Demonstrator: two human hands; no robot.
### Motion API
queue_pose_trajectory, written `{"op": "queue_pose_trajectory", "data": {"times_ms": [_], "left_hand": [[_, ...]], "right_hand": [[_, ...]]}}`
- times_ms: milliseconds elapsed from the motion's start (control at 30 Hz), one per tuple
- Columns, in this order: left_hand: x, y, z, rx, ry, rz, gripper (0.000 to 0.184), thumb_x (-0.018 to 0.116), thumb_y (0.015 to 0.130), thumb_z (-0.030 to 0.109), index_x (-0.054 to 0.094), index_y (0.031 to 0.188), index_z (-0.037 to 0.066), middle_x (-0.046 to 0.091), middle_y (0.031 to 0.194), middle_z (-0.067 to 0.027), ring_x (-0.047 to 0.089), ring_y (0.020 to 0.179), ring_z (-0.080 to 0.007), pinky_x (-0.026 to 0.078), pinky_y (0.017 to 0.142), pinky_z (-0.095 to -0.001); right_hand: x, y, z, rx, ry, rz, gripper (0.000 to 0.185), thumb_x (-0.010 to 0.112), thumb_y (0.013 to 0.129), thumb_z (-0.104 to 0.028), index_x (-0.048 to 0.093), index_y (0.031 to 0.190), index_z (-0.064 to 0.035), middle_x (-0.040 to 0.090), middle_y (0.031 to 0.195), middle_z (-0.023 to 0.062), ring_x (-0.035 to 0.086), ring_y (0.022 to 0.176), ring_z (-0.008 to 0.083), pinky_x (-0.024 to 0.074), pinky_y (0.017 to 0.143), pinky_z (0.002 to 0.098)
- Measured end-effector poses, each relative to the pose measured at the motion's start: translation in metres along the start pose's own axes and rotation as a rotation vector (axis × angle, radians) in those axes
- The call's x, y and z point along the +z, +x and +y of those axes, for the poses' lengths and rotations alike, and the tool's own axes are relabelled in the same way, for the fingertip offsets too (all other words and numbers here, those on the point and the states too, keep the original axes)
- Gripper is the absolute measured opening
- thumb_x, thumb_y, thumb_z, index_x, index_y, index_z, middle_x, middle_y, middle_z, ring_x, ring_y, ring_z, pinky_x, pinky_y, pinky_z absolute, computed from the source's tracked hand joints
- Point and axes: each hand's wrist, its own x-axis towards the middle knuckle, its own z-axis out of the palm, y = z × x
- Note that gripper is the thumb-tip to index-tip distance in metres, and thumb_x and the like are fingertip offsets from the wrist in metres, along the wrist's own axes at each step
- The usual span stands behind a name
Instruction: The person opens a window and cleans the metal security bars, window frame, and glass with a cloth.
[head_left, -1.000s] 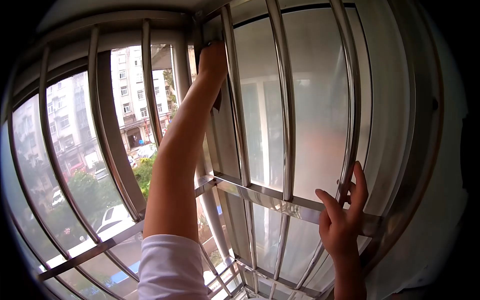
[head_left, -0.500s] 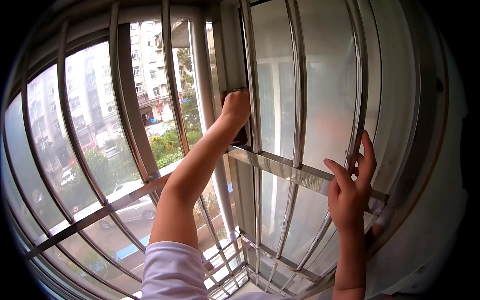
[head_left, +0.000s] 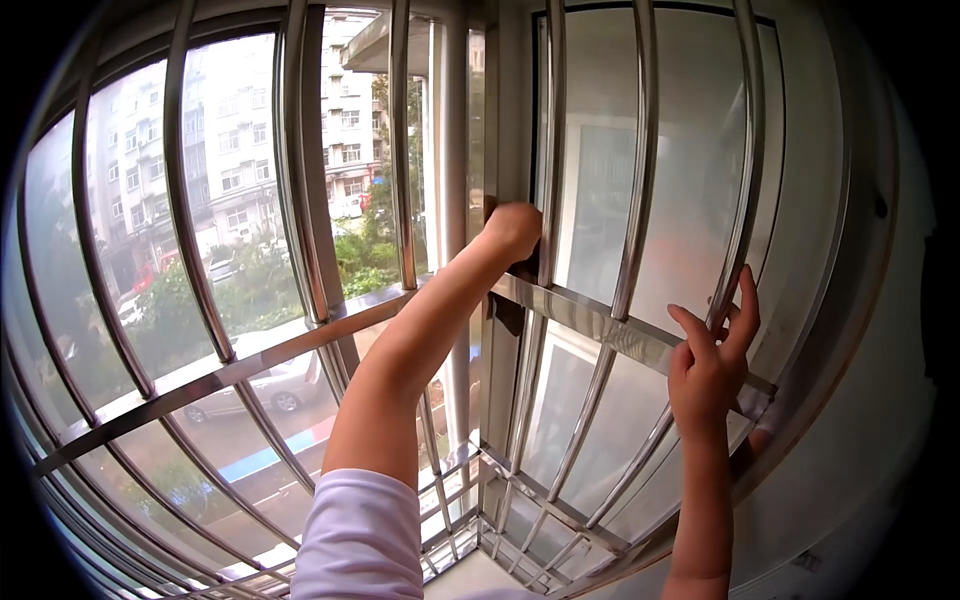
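Note:
My left hand [head_left: 515,230] is closed in a fist at the corner of the window, reaching in between the metal bars. Dark brown material, seemingly a cloth [head_left: 508,315], shows around the fist and hangs below the rail; most of it is hidden. The fist is close to the window frame [head_left: 513,130] and a vertical bar [head_left: 552,150]. On the right, my right hand [head_left: 710,375] is beside another bar [head_left: 750,170], thumb and index finger stretched apart. Its other fingers are bent near that bar, and I cannot tell whether they touch it.
A flat horizontal rail [head_left: 590,325] crosses the bars in front of the frosted glass pane [head_left: 690,190]. More bars and a second rail [head_left: 250,365] cover the left window. Outside are a parked car [head_left: 265,393], bushes [head_left: 185,290] and buildings [head_left: 230,150].
The view has shifted, so the window and bars sit further right. My left fist has moved slightly lower against the frame, and more brown material shows below the rail. My right hand keeps its pose.

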Motion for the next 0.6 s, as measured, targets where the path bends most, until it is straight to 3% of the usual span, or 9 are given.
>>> {"op": "queue_pose_trajectory", "data": {"times_ms": [133, 200, 300, 400, 533, 600], "left_hand": [[-0.053, 0.001, -0.002, 0.018, 0.138, 0.586, 0.004, 0.064, 0.077, 0.011, 0.066, 0.079, 0.008, 0.063, 0.086, -0.0107, 0.068, 0.075, -0.0271, 0.056, 0.061, -0.0347], [-0.067, 0.025, -0.013, -0.038, 0.192, 0.702, 0.005, 0.066, 0.077, 0.014, 0.065, 0.077, 0.008, 0.062, 0.085, -0.0106, 0.068, 0.071, -0.0266, 0.056, 0.06, -0.0344], [-0.08, 0.052, -0.016, -0.063, 0.148, 0.729, 0.003, 0.065, 0.077, 0.011, 0.066, 0.078, 0.009, 0.062, 0.087, -0.0103, 0.068, 0.073, -0.0275, 0.057, 0.061, -0.0355], [-0.072, 0.062, -0.015, -0.144, -0.057, 0.631, 0.004, 0.065, 0.074, 0.007, 0.068, 0.076, 0.009, 0.063, 0.09, -0.011, 0.068, 0.077, -0.0315, 0.057, 0.064, -0.0379], [-0.049, 0.041, -0.007, -0.126, -0.051, 0.545, 0.006, 0.066, 0.074, 0.007, 0.07, 0.078, 0.008, 0.064, 0.092, -0.0128, 0.068, 0.078, -0.0327, 0.057, 0.067, -0.0379], [-0.038, 0.021, 0.001, -0.116, -0.121, 0.386, 0.009, 0.065, 0.074, 0.007, 0.071, 0.081, 0.007, 0.064, 0.095, -0.0135, 0.068, 0.079, -0.0324, 0.057, 0.068, -0.0391]], "right_hand": [[0.005, -0.001, -0.001, -0.013, -0.088, -0.003, 0.04, 0.057, 0.073, 0.015, 0.069, 0.099, -0.0135, 0.027, 0.148, 0.0193, 0.05, 0.122, 0.0384, 0.0565, 0.081, 0.0378], [0.008, 0.0, -0.003, -0.001, -0.109, -0.004, 0.041, 0.057, 0.073, 0.015, 0.07, 0.1, -0.0139, 0.026, 0.148, 0.0192, 0.051, 0.121, 0.0381, 0.0559, 0.08, 0.0373], [0.008, 0.0, -0.001, -0.034, -0.141, 0.021, 0.044, 0.054, 0.073, 0.016, 0.07, 0.101, -0.0145, 0.027, 0.148, 0.0195, 0.053, 0.118, 0.0374, 0.0543, 0.075, 0.0355], [0.007, 0.0, 0.001, -0.048, -0.141, 0.017, 0.045, 0.052, 0.072, 0.016, 0.07, 0.1, -0.0148, 0.028, 0.148, 0.0198, 0.054, 0.115, 0.0362, 0.0527, 0.071, 0.0342], [0.007, -0.001, 0.001, -0.051, -0.064, 0.033, 0.045, 0.051, 0.072, 0.016, 0.069, 0.099, -0.0152, 0.029, 0.148, 0.02, 0.054, 0.112, 0.0352, 0.0512, 0.07, 0.0333], [0.007, 0.0, 0.002, -0.042, -0.036, 0.038, 0.044, 0.052, 0.072, 0.016, 0.069, 0.098, -0.0151, 0.029, 0.148, 0.02, 0.054, 0.112, 0.0348, 0.0511, 0.069, 0.0331]]}}
